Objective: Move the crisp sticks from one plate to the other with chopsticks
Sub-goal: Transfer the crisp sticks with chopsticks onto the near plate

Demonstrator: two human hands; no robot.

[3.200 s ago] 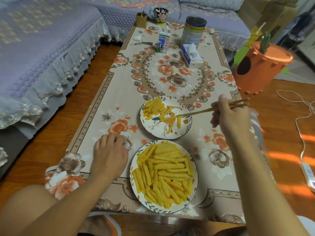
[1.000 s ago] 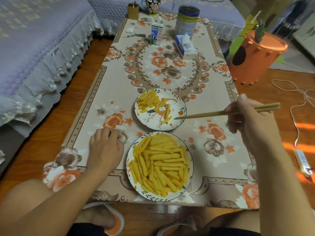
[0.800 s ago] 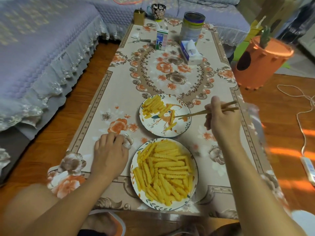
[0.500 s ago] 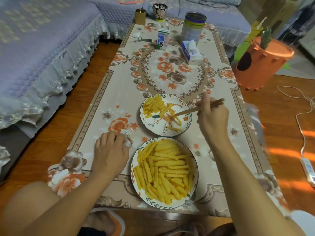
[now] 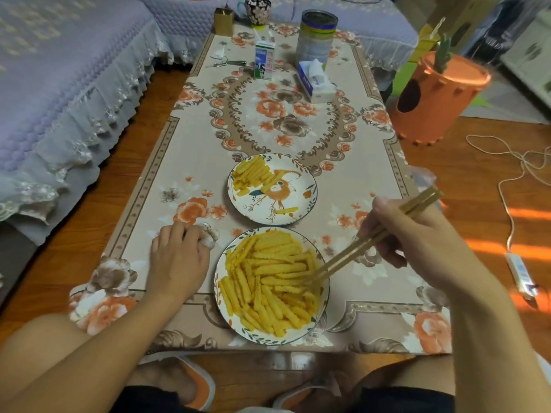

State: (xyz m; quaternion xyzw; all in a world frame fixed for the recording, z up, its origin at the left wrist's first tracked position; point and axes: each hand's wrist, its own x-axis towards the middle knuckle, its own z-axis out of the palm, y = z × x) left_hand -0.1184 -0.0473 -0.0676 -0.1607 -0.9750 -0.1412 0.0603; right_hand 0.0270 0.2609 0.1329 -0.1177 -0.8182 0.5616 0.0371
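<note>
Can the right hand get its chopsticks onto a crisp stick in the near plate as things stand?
Probably yes: the right hand holds the chopsticks with their tips already among the crisp sticks at the near plate's right side, nothing between.

Near plate (image 5: 222,296) sits before far plate (image 5: 310,186); tissue box (image 5: 316,81) behind; carton (image 5: 264,62) left of it.

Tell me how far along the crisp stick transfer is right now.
Early stage. Done: the far plate holds a small cluster of sticks plus one loose stick. In hand: the right hand holds the chopsticks, tips down among the sticks at the near plate's right side; whether one is pinched is unclear. The left hand rests on the table. Left: most of the pile.
</note>
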